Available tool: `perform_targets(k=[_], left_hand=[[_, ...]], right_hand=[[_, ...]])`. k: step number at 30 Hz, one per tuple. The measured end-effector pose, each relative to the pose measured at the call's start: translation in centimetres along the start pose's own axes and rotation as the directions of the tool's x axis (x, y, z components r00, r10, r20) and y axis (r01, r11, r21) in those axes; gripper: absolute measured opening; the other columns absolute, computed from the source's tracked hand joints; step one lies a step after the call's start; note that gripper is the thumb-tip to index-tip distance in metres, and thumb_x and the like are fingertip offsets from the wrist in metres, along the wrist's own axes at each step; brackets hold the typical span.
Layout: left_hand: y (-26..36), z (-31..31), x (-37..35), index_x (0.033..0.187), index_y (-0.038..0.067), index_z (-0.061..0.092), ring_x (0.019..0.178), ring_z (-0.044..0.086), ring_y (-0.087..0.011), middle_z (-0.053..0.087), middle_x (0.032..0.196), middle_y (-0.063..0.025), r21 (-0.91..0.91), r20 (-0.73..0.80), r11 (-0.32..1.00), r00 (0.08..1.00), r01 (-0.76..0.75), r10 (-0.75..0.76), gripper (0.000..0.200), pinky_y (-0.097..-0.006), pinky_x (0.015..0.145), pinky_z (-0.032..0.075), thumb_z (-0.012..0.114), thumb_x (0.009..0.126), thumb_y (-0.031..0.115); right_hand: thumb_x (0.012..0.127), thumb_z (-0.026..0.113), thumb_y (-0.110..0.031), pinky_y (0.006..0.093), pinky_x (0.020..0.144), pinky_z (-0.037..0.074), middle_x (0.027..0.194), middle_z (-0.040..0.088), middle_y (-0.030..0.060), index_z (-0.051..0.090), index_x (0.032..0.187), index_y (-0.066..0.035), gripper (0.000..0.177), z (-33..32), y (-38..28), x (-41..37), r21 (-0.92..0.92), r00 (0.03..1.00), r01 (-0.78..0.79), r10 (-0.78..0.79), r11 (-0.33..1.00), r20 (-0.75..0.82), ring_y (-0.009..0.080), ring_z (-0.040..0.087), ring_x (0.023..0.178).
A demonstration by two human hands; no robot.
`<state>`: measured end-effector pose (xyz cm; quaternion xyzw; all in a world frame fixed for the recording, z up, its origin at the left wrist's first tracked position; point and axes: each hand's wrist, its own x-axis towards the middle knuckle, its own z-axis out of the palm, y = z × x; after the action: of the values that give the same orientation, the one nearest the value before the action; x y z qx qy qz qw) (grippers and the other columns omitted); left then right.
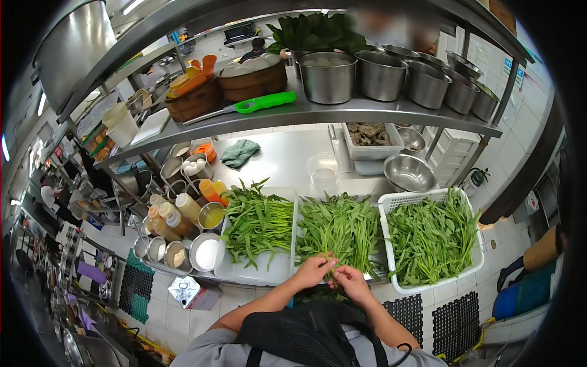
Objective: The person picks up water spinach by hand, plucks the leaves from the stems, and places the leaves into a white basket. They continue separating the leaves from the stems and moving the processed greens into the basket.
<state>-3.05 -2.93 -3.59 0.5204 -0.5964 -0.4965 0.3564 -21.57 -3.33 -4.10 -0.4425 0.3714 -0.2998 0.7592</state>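
Note:
My left hand and my right hand are close together at the front edge of the counter, both closed on green stems. The stems run up to a large pile of leafy greens in the middle. To its left, more greens lie in a translucent white tray. On the right, a white perforated basket holds cut leafy greens. My fingertips partly hide the stems between them.
Sauce bottles and a bowl of white powder stand at the left. Behind are a green cloth, a cleaver and a metal bowl. A steel shelf with pots hangs above.

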Motion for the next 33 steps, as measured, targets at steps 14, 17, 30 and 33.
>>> perform_targets(k=[14,17,30,33], left_hand=[[1.6,-0.7,-1.1,0.090,-0.002,0.064,0.073,0.057,-0.0094,0.065,0.085,-0.0062,-0.248,-0.210,0.959,0.959,0.139,-0.193,0.027,-0.0240,0.068,0.045,0.056,0.094,0.023],[1.9,-0.4,-1.1,0.096,-0.003,0.062,0.075,0.058,-0.0109,0.065,0.086,-0.0067,-0.512,-0.135,0.854,0.974,0.087,-0.180,0.025,-0.0254,0.071,0.047,0.054,0.095,0.021],[4.6,-0.9,0.4,0.098,-0.005,0.065,0.078,0.062,-0.0098,0.068,0.087,-0.0077,-0.202,-0.171,0.978,0.985,-0.043,0.007,0.020,-0.0257,0.072,0.050,0.055,0.094,0.013],[6.2,-2.1,1.4,0.100,-0.005,0.064,0.084,0.061,-0.0110,0.068,0.092,-0.0085,-0.314,-0.167,0.945,0.985,-0.093,0.042,0.021,-0.0270,0.079,0.048,0.054,0.095,0.013]], right_hand=[[0.094,0.052,-0.014,0.0272,0.058,0.050,0.077,0.059,0.0043,0.057,0.098,-0.003,0.013,0.3,-0.9,1.2,0.069,0.989,-0.042,0.031,0.997,0.145,0.0105,0.054,0.059],[0.095,0.049,-0.015,0.0303,0.059,0.051,0.079,0.058,0.0048,0.056,0.100,-0.003,0.014,0.6,-1.3,0.6,0.291,0.961,-0.189,0.116,0.938,0.250,0.0116,0.052,0.058],[0.094,0.051,-0.020,0.0335,0.060,0.052,0.074,0.057,0.0061,0.056,0.101,-0.002,0.020,-0.6,-0.5,2.4,0.433,0.971,-0.065,-0.044,0.899,0.236,0.0172,0.058,0.064],[0.095,0.053,-0.019,0.0301,0.059,0.053,0.076,0.059,0.0052,0.058,0.096,-0.001,0.019,-0.3,-3.3,2.6,0.345,0.983,-0.042,-0.022,0.938,0.180,0.0139,0.058,0.061]])
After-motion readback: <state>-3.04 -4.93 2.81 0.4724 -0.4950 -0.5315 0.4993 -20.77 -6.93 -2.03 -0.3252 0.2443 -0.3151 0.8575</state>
